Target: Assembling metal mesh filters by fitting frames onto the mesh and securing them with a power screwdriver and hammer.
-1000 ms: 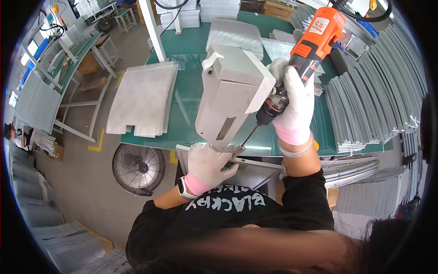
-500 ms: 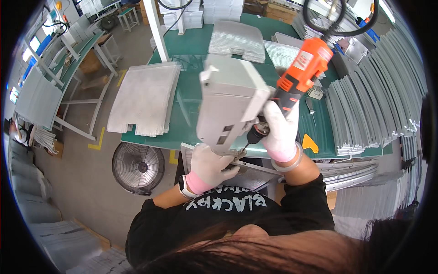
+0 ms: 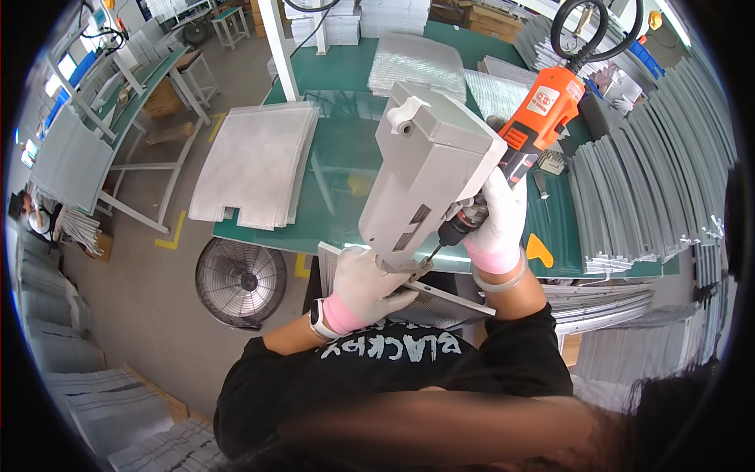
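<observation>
Grey, orange and green at the worktop

A pale grey moulded plastic housing (image 3: 429, 177) meets an orange-and-black electric screwdriver (image 3: 528, 130); white knit gloves with pink cuffs cover the left hand (image 3: 363, 285) and right hand (image 3: 497, 224). The worktop (image 3: 338, 169) is dark green, carrying silvery-white mesh sheets (image 3: 255, 161); a black round floor fan (image 3: 240, 282) stands on grey floor.

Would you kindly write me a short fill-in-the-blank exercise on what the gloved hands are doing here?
The right hand grips an electric screwdriver whose body is ____.
The left hand steadies the lower end of a ____ plastic housing.
The round fan stands on the ____.

Missing words: orange; grey; floor
</observation>
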The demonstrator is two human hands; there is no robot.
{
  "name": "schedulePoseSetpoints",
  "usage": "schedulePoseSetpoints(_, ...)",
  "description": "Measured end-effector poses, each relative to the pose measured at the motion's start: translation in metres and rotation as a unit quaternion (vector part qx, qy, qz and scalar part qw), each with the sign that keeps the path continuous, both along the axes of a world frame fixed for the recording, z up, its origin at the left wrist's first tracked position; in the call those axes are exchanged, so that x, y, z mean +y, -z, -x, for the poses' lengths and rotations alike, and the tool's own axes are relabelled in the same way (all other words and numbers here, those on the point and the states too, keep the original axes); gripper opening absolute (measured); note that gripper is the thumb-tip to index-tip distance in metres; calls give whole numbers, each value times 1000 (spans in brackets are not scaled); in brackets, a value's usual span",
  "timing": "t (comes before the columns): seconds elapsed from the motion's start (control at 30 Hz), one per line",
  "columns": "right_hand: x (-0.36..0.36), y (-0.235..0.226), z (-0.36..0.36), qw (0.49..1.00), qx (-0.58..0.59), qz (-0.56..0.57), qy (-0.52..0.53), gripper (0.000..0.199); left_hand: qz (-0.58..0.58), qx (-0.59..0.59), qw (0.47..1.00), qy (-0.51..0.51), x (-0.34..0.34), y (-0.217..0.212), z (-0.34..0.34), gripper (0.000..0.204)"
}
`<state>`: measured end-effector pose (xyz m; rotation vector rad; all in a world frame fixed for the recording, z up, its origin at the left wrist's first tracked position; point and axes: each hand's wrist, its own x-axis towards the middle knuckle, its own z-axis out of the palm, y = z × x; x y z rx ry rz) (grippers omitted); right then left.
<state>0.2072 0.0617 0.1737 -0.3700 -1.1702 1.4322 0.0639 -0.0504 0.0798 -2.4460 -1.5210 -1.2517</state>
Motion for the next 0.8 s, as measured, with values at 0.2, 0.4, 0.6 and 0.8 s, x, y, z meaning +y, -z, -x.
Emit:
schedulePoseSetpoints(0.2, 2, -4, 1, 1000, 12, 16, 6, 56, -6, 19, 1000, -13, -1, 4, 1, 39)
schedulePoseSetpoints(0.4, -8, -11, 4, 999, 30, 17, -11, 62, -5, -2, 1000, -8, -3, -1, 0, 39)
schedulePoseSetpoints(0.6, -16, -2, -5, 999, 32, 22, -10, 61, -32, -17, 999, -12, -4, 3, 0, 39)
schedulePoseSetpoints(0.8, -15, 12, -2, 991, 70, 111, -11, 61, -26, -33, 999, -11, -6, 5, -3, 38)
